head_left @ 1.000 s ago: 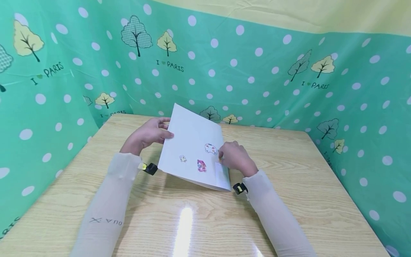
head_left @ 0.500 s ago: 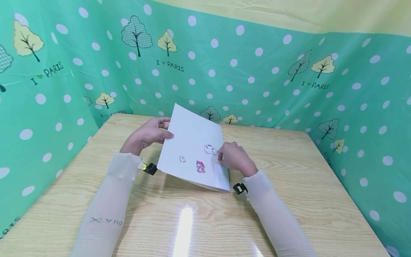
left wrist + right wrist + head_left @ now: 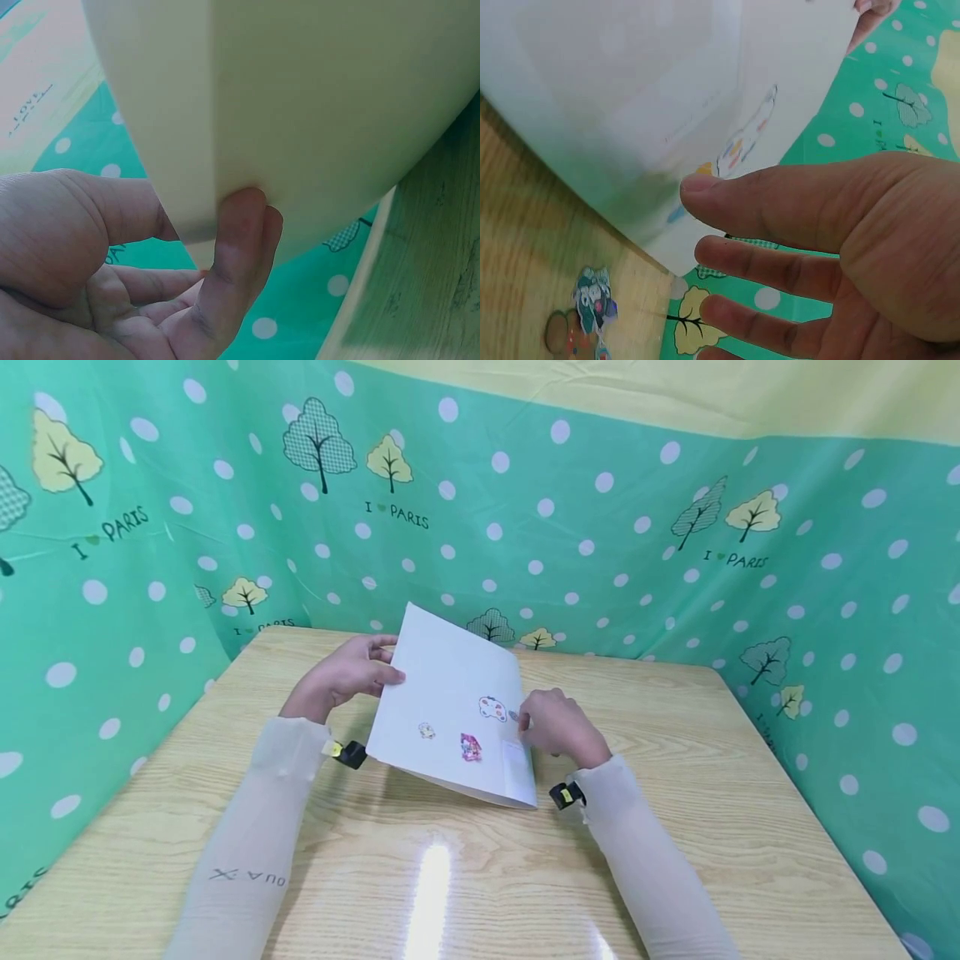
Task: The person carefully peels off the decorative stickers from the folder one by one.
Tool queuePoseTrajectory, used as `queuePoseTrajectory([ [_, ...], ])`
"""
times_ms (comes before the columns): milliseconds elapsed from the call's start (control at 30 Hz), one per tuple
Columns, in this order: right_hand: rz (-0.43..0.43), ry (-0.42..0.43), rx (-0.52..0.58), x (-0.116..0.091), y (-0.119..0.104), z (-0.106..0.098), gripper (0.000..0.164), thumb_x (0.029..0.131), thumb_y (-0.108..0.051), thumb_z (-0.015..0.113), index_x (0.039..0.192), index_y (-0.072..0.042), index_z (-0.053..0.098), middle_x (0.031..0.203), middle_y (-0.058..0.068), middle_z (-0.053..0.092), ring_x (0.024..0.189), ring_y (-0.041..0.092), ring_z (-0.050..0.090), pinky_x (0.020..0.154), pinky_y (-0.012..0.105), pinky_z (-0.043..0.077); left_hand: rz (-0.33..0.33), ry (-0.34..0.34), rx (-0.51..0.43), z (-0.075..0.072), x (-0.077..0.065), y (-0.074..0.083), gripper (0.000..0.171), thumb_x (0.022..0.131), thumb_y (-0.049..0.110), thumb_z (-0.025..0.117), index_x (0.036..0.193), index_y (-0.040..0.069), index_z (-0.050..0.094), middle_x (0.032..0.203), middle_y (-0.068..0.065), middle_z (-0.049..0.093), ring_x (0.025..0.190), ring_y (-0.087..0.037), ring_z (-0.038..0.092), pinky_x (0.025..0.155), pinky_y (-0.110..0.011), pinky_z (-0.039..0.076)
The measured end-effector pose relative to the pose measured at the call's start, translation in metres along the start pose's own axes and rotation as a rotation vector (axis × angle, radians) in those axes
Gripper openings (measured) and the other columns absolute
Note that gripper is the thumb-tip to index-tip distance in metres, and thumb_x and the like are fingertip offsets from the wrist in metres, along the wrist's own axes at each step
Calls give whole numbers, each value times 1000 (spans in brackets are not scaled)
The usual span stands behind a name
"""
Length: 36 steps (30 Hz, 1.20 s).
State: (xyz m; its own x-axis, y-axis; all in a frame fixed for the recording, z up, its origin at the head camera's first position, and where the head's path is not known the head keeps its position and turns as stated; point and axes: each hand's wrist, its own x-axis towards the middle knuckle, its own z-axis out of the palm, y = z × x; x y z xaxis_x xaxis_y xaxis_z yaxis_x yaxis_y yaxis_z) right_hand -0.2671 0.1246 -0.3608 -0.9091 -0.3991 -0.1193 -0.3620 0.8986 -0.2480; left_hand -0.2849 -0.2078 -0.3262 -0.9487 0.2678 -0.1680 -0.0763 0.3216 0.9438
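A large white sheet (image 3: 442,693), slightly bowed, leans over the table with several stickers on its face. My left hand (image 3: 348,675) pinches its left edge, thumb on the face; the left wrist view shows fingertips (image 3: 244,217) against the back. Among the stickers are a game-controller shape (image 3: 492,708), a pink-red one (image 3: 471,747) and a small pale one (image 3: 427,730). My right hand (image 3: 561,727) is at the right edge, beside a small grey-blue sticker (image 3: 513,716). In the right wrist view, its thumb (image 3: 705,191) overlaps the sheet and its fingers are extended, with nothing between them.
The sheet leans above a wooden table (image 3: 675,793). In the right wrist view, small cartoon cut-outs (image 3: 592,304) show near the sheet's lower edge. A green dotted curtain (image 3: 525,510) surrounds the far side and both sides. A faint rectangular patch (image 3: 517,768) marks the sheet's lower right.
My right hand has drawn slightly to the right, away from the sheet's face, uncovering the small grey-blue sticker. My left hand and the sheet stay nearly still.
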Motion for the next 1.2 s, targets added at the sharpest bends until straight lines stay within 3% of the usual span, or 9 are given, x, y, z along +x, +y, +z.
queuePoseTrajectory([
  [133, 46, -3, 12, 0, 8, -3, 6, 91, -11, 73, 89, -14, 78, 95, 4, 67, 75, 25, 62, 61, 34, 51, -2, 3, -2, 0, 1, 1, 79, 95, -3, 64, 161, 2, 22, 130, -22, 52, 99, -29, 69, 82, -39, 59],
  [300, 96, -5, -31, 4, 19, -2, 8, 91, -10, 73, 86, -14, 77, 82, 0, 66, 95, 30, 52, 88, 51, 46, -9, 11, 4, 0, 0, 3, 79, 95, -2, 65, 161, 3, 22, 131, -22, 53, 100, -29, 69, 82, -39, 59],
  [400, 118, -7, -56, 6, 24, -2, 11, 91, -10, 72, 82, -15, 76, 83, -1, 66, 97, 33, 50, 97, 57, 41, -10, 9, 3, 0, 0, 2, 79, 95, -2, 65, 161, 3, 22, 132, -22, 52, 101, -29, 69, 83, -39, 59],
  [700, 181, -21, -106, 8, 37, 1, 15, 89, -9, 72, 75, -14, 72, 88, 4, 66, 97, 36, 49, 94, 60, 41, 1, 0, 1, 0, 0, 1, 79, 95, -2, 65, 161, 2, 22, 131, -23, 52, 102, -30, 68, 83, -39, 59],
  [967, 191, -22, -83, 7, 40, 0, 14, 88, -5, 70, 76, -12, 71, 88, 5, 64, 96, 37, 48, 93, 60, 40, 3, 1, 2, 2, 1, 0, 79, 95, -2, 65, 161, 3, 23, 130, -23, 53, 101, -30, 68, 83, -39, 59],
  [1200, 179, 14, -67, 8, 39, -1, 4, 92, -13, 71, 91, -11, 74, 100, 6, 67, 98, 35, 48, 94, 59, 41, 1, 4, 2, 2, 2, -1, 78, 95, -2, 65, 161, 2, 23, 131, -23, 52, 100, -30, 69, 82, -40, 59],
])
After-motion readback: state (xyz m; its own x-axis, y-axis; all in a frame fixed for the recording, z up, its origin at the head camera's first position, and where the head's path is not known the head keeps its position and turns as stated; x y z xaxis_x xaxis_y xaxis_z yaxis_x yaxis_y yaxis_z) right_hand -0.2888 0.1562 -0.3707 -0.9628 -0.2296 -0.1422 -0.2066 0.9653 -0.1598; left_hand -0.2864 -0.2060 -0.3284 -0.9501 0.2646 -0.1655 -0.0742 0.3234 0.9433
